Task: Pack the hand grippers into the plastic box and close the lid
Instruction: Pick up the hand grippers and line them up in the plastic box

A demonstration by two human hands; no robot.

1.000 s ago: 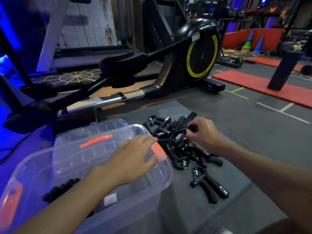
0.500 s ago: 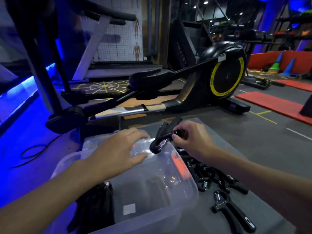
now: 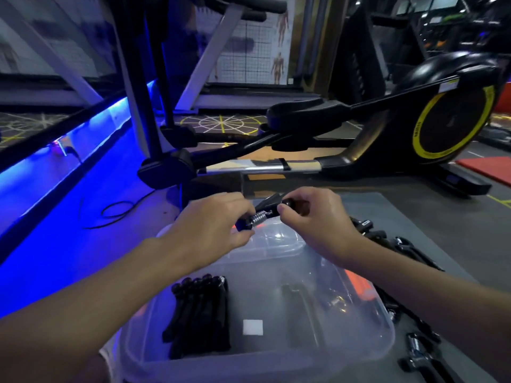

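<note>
left hand (image 3: 218, 226) and right hand (image 3: 313, 225) hold one hand gripper (image 3: 262, 214) over the far end of the plastic box (image 3: 390, 341), each grip a narrow pinch on it (spring end left, knob end right). packed row (image 3: 199, 313) lies inside at left; loose grippers (image 3: 401, 250) on the mat (image 3: 442, 217) at right. lay it flat beside that row, handles aligned.

l hand (image 3: 210, 225) pinches hand gripper (image 3: 259, 217) | r hand (image 3: 315, 225) pinches its other end | both arms fwd, hands close

One plastic box (image 3: 276, 367), one left hand (image 3: 210, 226), one right hand (image 3: 313, 225), hand grippers (image 3: 201, 313) too overlapped to count.
</note>
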